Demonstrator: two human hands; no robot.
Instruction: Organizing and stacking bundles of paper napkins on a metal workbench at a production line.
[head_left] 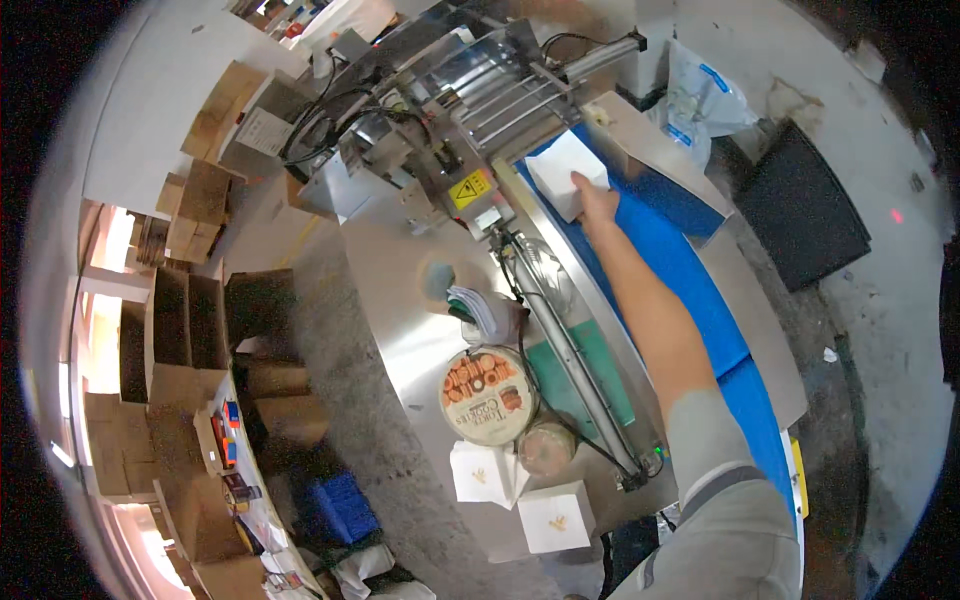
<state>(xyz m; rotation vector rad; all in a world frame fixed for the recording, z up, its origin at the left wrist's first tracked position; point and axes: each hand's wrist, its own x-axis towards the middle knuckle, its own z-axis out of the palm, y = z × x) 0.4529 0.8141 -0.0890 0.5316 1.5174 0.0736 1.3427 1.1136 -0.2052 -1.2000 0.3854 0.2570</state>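
My right hand (597, 203) reaches far forward along the blue conveyor belt (655, 250). Its fingers grip the near right corner of a white, block-shaped pack (565, 170), which sits at the belt's far end beside the metal machine (480, 110). The plain top and one side of this pack show; I cannot make out whether it is a box or a stack of paper. My left hand is out of the picture.
Left of the belt, a steel table carries a round cookie tin (487, 396), a jar-like container (546, 448), folded cloth (490, 312) and two white packs with gold marks (556, 517). A long metal bar (570, 350) runs along it. Cardboard boxes (200, 215) stand left.
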